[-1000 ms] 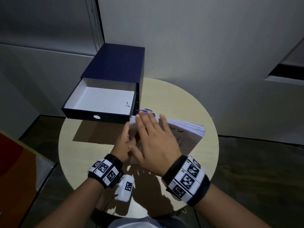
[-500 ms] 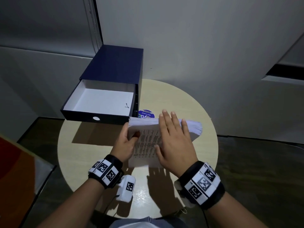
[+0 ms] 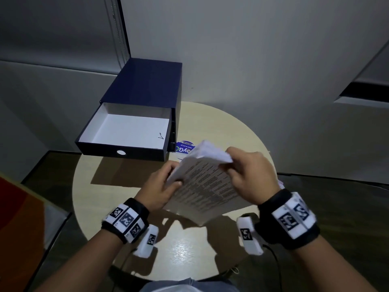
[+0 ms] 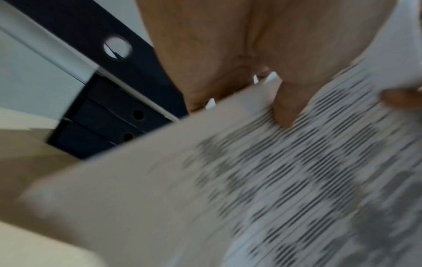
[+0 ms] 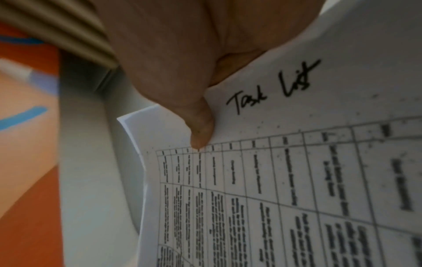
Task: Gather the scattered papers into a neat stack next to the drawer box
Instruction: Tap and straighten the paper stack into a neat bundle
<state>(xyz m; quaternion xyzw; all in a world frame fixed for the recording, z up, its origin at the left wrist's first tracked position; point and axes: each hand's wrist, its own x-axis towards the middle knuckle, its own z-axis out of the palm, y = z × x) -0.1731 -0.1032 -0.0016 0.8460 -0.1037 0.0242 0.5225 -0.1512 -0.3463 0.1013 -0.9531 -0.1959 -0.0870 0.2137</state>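
Observation:
A thick bundle of printed papers is held tilted above the round table, right of the dark blue drawer box. My left hand grips its left edge, thumb on the top sheet. My right hand grips the far right corner, where the sheets curl upward. In the left wrist view the papers are blurred, with my left thumb on the printed page. The right wrist view has the papers showing a table headed "Task List", with my right thumb pressed on it.
The box's top drawer is pulled out, white inside, at the table's back left. A blue sticker lies on the round beige table between box and papers. Walls stand close behind. Something orange is at the lower left.
The papers lay on the table under my flat right hand. Now both hands grip them and have raised them off the table, tilted toward me.

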